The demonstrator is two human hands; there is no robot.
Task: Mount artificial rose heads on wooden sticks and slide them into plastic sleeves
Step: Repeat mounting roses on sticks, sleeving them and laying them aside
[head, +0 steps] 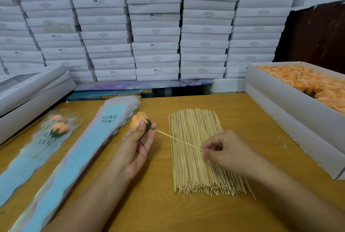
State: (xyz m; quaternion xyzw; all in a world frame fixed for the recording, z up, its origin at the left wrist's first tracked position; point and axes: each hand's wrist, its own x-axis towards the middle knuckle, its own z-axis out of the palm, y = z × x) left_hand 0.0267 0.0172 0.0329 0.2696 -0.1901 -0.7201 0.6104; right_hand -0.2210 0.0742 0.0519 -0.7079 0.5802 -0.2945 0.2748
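My left hand (139, 144) holds an orange rose head (137, 120) with a green base between thumb and fingertips. A thin wooden stick (178, 140) runs from the rose's base down to my right hand (226, 152), which pinches its lower end. Under that hand a wide pile of wooden sticks (197, 159) lies on the table. Left of my left hand lies a stack of blue "LOVE YOU" plastic sleeves (78, 149). Farther left, finished roses in sleeves (56, 129) lie in a pile.
A white box full of orange rose heads (317, 86) stands at the right on the wooden table (160, 211). Flat white boxes (28, 90) sit at the left edge. A wall of stacked white boxes (155, 26) fills the back.
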